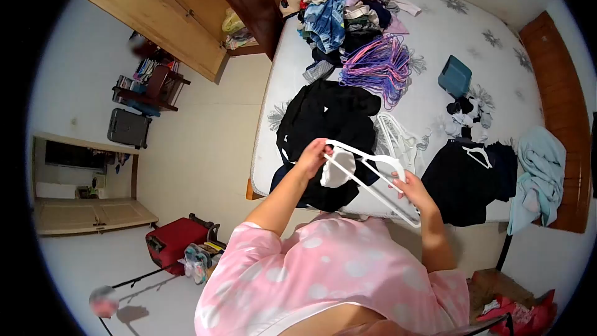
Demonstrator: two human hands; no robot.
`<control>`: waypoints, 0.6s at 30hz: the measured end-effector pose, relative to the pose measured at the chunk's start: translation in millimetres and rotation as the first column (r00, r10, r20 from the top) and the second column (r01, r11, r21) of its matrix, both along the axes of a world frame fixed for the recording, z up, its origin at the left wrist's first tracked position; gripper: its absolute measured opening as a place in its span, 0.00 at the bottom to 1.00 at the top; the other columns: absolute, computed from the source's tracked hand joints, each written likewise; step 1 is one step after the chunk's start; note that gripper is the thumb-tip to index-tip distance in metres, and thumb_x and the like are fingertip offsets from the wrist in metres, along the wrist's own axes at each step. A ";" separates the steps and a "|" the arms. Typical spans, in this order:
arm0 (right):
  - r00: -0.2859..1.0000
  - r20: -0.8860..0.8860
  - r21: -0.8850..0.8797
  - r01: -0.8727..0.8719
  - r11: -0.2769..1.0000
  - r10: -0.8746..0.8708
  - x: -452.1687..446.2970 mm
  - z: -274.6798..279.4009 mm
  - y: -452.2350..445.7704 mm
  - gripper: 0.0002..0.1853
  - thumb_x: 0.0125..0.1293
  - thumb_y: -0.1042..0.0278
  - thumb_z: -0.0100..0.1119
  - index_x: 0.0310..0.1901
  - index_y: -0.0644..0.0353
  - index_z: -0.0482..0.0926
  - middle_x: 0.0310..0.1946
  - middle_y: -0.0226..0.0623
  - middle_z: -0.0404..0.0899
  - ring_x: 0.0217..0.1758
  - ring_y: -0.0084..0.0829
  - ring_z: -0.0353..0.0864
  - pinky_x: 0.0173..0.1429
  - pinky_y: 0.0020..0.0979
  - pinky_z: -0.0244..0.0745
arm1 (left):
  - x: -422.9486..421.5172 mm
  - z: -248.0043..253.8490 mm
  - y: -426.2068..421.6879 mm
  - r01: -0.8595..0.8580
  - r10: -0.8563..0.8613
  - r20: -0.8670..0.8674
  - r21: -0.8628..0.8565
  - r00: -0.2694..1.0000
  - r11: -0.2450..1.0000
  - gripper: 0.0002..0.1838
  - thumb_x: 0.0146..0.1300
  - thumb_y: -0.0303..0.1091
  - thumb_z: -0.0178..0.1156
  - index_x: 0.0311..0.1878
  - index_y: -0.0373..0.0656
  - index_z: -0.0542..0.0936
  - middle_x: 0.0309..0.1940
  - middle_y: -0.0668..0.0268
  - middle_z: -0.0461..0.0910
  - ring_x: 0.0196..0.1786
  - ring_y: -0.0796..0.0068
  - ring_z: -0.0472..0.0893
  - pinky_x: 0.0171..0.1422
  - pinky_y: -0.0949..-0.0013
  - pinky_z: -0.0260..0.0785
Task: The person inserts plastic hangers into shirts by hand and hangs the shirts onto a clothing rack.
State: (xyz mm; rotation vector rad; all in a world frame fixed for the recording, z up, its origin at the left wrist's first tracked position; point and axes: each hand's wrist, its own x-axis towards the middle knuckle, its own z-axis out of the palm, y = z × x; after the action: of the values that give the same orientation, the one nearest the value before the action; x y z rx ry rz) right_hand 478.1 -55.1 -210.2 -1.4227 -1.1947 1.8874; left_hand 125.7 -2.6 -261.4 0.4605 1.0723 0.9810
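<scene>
A white plastic clothes hanger (368, 190) is held tilted in front of my body. My left hand (314, 158) is closed on its left end. My right hand (411, 189) grips it farther right. Behind the hanger's left part is a small white patch (336, 170), whose kind I cannot make out. Black clothes (323, 115) lie on the bed just beyond my left hand. More white hangers (398, 139) rest on the mattress to their right. Beyond my right hand is a dark folded garment pile (451, 177) with a white hanger (479, 155) on top.
Purple and pink hangers (376, 70) are heaped mid-bed, below a large mixed clothes pile (342, 9). A teal bin (455, 76), small black and white items (467, 115) and a pale blue cloth (540, 171) lie at the right. A red suitcase (177, 242) stands on the floor.
</scene>
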 end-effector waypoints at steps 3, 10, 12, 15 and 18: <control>0.989 0.059 -0.052 0.135 0.989 -0.132 -40.9 0.1 -7.6 0.15 0.70 0.61 0.51 0.43 0.68 0.75 0.31 0.38 0.78 0.28 0.26 0.80 0.31 0.26 0.76 | -8.3 -3.7 12.9 0.145 -0.145 -0.020 0.020 0.989 0.989 0.11 0.73 0.44 0.48 0.48 0.49 0.74 0.35 0.74 0.78 0.42 0.81 0.77 0.53 0.70 0.68; 0.884 0.082 -0.032 0.465 0.885 -0.461 -66.4 12.8 -50.4 0.16 0.70 0.58 0.51 0.38 0.65 0.75 0.28 0.41 0.81 0.23 0.26 0.79 0.30 0.25 0.76 | -57.5 -42.0 48.5 0.558 0.098 -0.985 0.162 0.143 0.814 0.43 0.49 0.28 0.68 0.69 0.61 0.61 0.70 0.49 0.53 0.69 0.46 0.58 0.70 0.55 0.59; 0.853 0.097 0.033 0.512 0.858 -0.513 -66.4 30.0 -70.5 0.16 0.71 0.57 0.50 0.37 0.63 0.75 0.28 0.41 0.81 0.23 0.25 0.79 0.31 0.26 0.76 | -63.6 -50.8 62.9 0.592 0.065 -0.998 0.058 0.010 0.804 0.44 0.48 0.25 0.67 0.69 0.63 0.62 0.71 0.52 0.52 0.69 0.46 0.58 0.68 0.55 0.62; 0.790 0.180 0.051 0.588 0.808 -0.586 -63.3 41.8 -98.1 0.16 0.71 0.56 0.49 0.37 0.63 0.75 0.28 0.39 0.81 0.24 0.25 0.79 0.31 0.27 0.76 | -69.0 -60.2 81.5 0.556 -0.035 -0.998 0.002 0.056 0.831 0.27 0.48 0.24 0.67 0.53 0.54 0.74 0.62 0.56 0.63 0.58 0.52 0.71 0.61 0.56 0.68; 0.732 0.218 0.065 0.648 0.758 -0.645 -51.0 42.6 -123.8 0.15 0.71 0.56 0.49 0.39 0.62 0.75 0.28 0.37 0.81 0.25 0.24 0.79 0.31 0.26 0.76 | -58.1 -54.3 81.3 0.584 0.010 -0.976 0.138 0.218 0.800 0.19 0.48 0.28 0.68 0.44 0.46 0.75 0.49 0.55 0.69 0.52 0.51 0.73 0.56 0.57 0.70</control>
State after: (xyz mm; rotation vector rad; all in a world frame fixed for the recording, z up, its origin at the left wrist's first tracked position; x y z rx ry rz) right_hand 427.1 -178.9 -167.6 -1.8046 -0.6252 1.2627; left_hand 67.6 78.7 -315.7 1.8584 1.7097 0.4967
